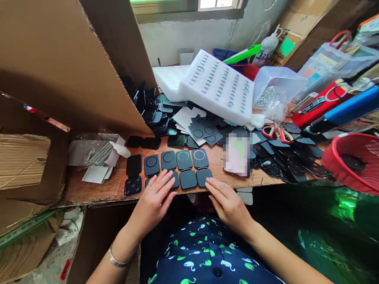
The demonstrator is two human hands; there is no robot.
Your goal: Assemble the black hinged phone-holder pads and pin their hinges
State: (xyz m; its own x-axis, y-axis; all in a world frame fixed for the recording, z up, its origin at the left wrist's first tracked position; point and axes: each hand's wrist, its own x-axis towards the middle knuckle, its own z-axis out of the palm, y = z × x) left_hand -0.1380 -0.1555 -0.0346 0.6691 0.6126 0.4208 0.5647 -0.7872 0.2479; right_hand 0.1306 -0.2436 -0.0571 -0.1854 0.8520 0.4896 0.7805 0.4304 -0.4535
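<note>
Bright, even daylight from the window [217, 4] at 12 o'clock. White foam tray [217, 85] is nearly blown out. Cardboard flap [59, 67] at 10 o'clock shades the worktop [97, 187] beneath it. Wide-angle stretch at the edges. Green sheet [340, 221] at 4 o'clock is smeared and glary. Left hand [154, 201] and right hand [226, 203] are sharp.

The one view comes from a camera on the person's head, looking forward and steeply down over the near edge of a wooden table [97, 189]. It sits close: the left hand [154, 201] and right hand [227, 205] fill the lower middle, the forearms run out at the bottom edge, and the patterned shirt [204, 252] lies straight below. The far wall [171, 39] and window sill [166, 15] show at the top. A cardboard flap [59, 59] crowds the left side, a red basket [352, 161] the right, and straight lines bow toward the edges
</note>
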